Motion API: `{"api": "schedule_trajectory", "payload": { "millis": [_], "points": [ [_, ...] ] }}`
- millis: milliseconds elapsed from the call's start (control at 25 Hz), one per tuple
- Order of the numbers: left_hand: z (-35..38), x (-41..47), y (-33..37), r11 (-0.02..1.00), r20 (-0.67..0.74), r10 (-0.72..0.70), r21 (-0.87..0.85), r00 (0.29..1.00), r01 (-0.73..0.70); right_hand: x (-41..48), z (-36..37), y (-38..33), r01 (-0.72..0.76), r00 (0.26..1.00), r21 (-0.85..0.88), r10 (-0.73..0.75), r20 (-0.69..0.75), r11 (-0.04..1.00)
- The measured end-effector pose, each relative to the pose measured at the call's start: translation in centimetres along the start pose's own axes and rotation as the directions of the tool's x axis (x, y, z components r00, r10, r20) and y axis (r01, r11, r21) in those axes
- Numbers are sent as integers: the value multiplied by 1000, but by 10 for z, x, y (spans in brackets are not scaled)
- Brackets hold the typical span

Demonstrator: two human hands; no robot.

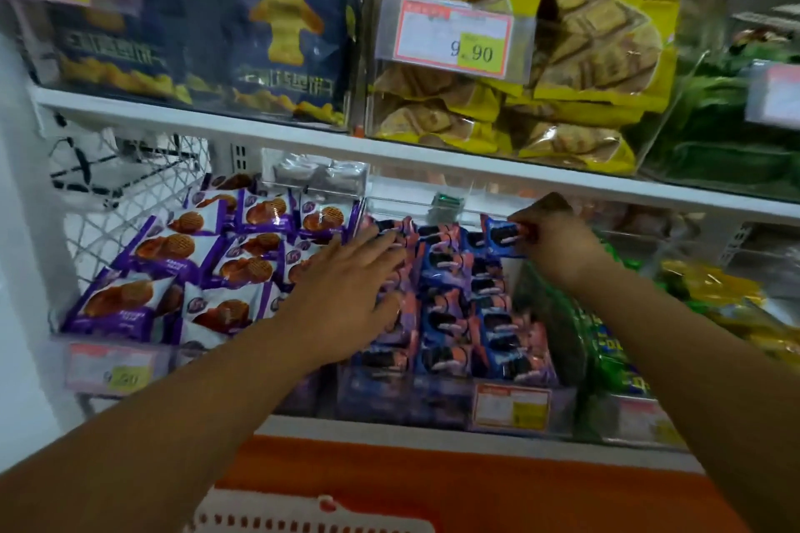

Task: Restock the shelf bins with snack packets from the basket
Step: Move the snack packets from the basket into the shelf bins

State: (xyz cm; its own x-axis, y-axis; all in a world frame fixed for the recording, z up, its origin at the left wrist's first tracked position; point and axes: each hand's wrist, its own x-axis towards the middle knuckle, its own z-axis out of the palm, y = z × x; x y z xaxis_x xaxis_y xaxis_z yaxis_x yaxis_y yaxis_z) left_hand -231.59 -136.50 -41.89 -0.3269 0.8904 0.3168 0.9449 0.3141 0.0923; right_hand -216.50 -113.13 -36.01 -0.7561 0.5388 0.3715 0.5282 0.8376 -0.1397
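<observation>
A person restocking a shop shelf reaches both bare arms into the middle bin (pixel 433 398), a clear tray packed with rows of blue-and-pink cookie packets (pixel 450 333). The right hand (pixel 556 240) pinches one blue packet (pixel 502 235) between curled fingers and thumb at the far end of the right-hand row. It looks as if the packet is being stood upright behind the others so the row fills from the back. The left hand (pixel 350 286) lies flat on the left-hand row with fingers straight, holding nothing. It seems to steady those packets so they do not topple while the new one goes in. The basket (pixel 311 519), a white lattice, shows only as a rim at the bottom edge, close under the person and below the shelf; its contents are out of sight. Purple waffle packets (pixel 182 255) fill the bin just to the left, and green packets (pixel 606 351) fill the one to the right. A price tag (pixel 511 407) hangs on the middle bin's front wall. Above, yellow bags (pixel 584 56) crowd the upper shelf.
</observation>
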Motion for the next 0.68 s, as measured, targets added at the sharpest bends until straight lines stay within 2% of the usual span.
{"api": "schedule_trajectory", "payload": {
  "millis": [120, 200, 280, 360, 440, 560, 640, 680],
  "points": [
    [11, 0, -2, 998, -102, 38, 61, 994, -32, 26, 19, 1, 39, 995, -192, -20, 100, 981],
    [15, -3, -1, 994, -149, 41, 102, 988, -25, 35, 28, 0, 44, 985, -210, -7, 173, 977],
    [18, -2, -3, 992, -167, 39, 128, 985, -18, 39, 32, 0, 59, 975, -289, 7, 222, 955],
    [18, 0, -4, 991, -168, 42, 132, 985, -19, 41, 35, 2, 65, 962, -445, 63, 266, 893],
    [19, 0, -4, 992, -140, 36, 125, 989, -19, 39, 36, 3, 55, 951, -529, 117, 286, 847],
    [8, 0, 2, 987, -5, 18, 159, 1000, -17, 28, 35, 1, 21, 980, -520, 85, 180, 854],
    [1, 2, 6, 980, 64, -18, 199, 998, 5, 16, 38, -9, 10, 992, -393, 40, 119, 920],
    [0, 7, 11, 976, 85, -21, 219, 996, 2, 8, 42, -16, 15, 989, -306, 30, 144, 952]
  ]
}}
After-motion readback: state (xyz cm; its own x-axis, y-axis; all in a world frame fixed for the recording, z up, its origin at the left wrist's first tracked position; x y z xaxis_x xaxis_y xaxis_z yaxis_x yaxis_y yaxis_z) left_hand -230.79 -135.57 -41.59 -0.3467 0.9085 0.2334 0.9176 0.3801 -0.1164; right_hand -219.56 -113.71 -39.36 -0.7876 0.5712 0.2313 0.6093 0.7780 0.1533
